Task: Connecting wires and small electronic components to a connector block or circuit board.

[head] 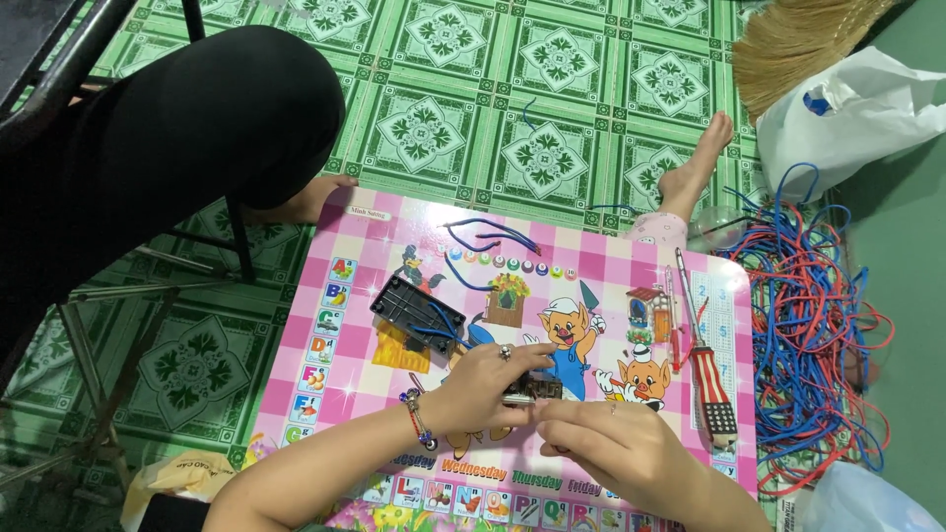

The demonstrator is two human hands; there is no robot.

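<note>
My left hand (483, 384) and my right hand (601, 443) meet over a pink cartoon-printed table (325, 394). Together they grip a small dark electrical part (537, 388) between the fingertips. The left hand wears a ring and a beaded bracelet. Just left of the hands lies a black rectangular holder (412, 313) with a blue wire (445, 321) running from it. Loose blue and red wire pieces (488, 234) lie near the table's far edge.
A red-handled screwdriver (705, 365) lies on the table's right side. A tangled heap of red and blue wires (813, 325) sits on the floor at right, by a white plastic bag (847, 113) and a broom (788, 44). A person in black (197, 138) sits at left.
</note>
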